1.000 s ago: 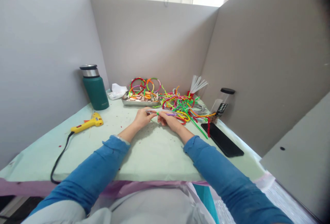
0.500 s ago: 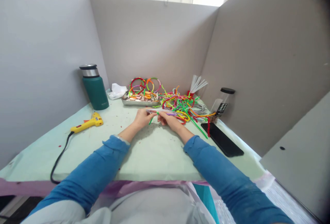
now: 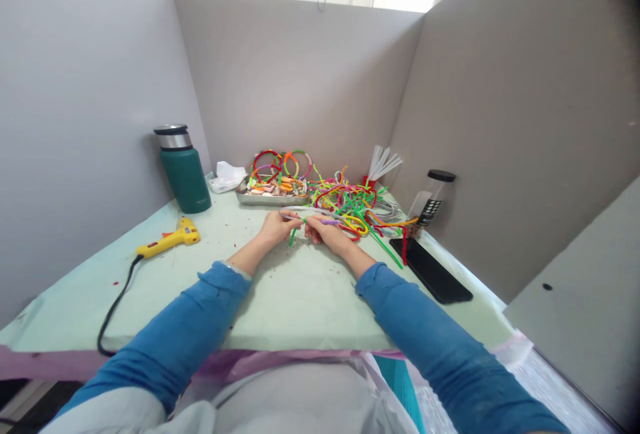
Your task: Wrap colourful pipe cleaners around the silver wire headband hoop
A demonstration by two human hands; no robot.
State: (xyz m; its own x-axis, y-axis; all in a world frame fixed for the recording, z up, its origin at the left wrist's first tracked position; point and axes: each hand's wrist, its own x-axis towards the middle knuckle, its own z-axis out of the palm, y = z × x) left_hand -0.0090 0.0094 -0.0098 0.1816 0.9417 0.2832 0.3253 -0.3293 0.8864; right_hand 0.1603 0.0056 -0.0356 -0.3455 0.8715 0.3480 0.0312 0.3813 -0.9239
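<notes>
A thin pale hoop point(image 3: 306, 208) with a purple wrapped stretch point(image 3: 330, 222) is held over the middle of the table, between both hands. My left hand point(image 3: 274, 229) pinches its left side, thumb and forefinger closed. Close against it, my right hand point(image 3: 325, 230) has its fingers closed on the hoop near the purple stretch. A green pipe cleaner point(image 3: 292, 239) crosses the hoop where the fingertips meet, its loose end hanging below. Which fingertips press on the green piece is hard to make out.
Behind my hands lie a metal tray point(image 3: 273, 201) of small pieces with coloured rings on it, and tangled pipe cleaners point(image 3: 345, 197). A yellow glue gun point(image 3: 170, 241) and green bottle point(image 3: 185, 177) stand left; a phone point(image 3: 433, 273) and clear container point(image 3: 436, 197) are right.
The hoop has tilted, so more of its pale far arc shows above my hands. The green end now hangs more steeply, and my left hand has shifted slightly left.
</notes>
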